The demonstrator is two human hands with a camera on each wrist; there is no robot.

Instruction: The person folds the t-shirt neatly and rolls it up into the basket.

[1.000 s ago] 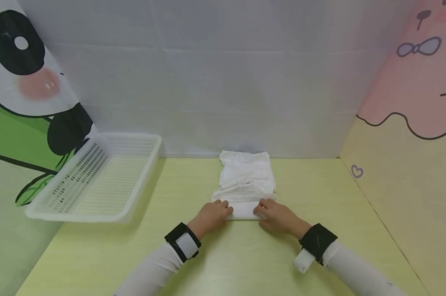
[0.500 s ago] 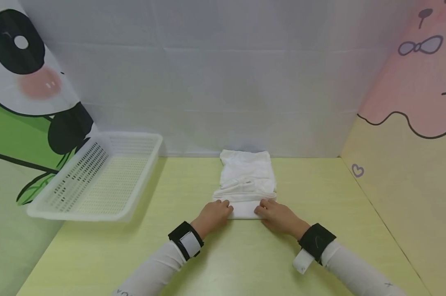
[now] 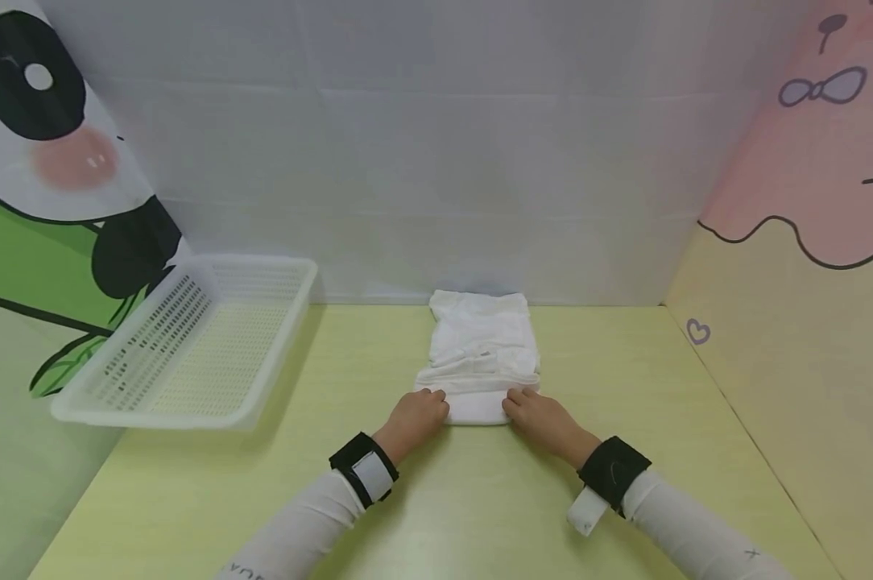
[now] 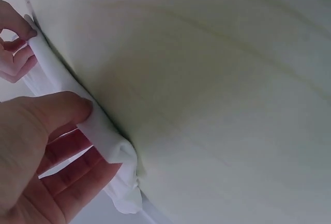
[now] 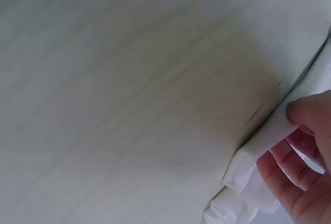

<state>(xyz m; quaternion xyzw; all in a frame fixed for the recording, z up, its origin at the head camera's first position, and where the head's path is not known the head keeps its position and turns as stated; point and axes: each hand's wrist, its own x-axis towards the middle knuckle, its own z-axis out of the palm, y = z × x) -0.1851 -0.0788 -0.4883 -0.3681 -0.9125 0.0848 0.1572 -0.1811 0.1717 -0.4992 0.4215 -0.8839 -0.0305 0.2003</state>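
A white cloth (image 3: 482,334), perhaps a garment, lies in a long folded strip at the middle of the table, its far end by the back wall. Its near part is folded over into a smooth flat band. My left hand (image 3: 416,417) pinches the left corner of that near edge, thumb in front and fingers over the top. At the right corner, my right hand (image 3: 548,420) grips the same edge in the same way. The left wrist view shows the rolled cloth edge (image 4: 103,133) between thumb and fingers. In the right wrist view the fold (image 5: 271,131) is held likewise.
A white perforated plastic basket (image 3: 242,419) stands at the left of the yellowish table (image 3: 436,515), against the decorated side wall. A plain pale wall (image 3: 436,161) closes off the back. Another printed wall (image 3: 784,354) runs along the right edge.
The cloth's near edge has moved slightly away from me and looks rounder. My hands have shifted a little apart along it, still holding the corners. The basket has not moved.
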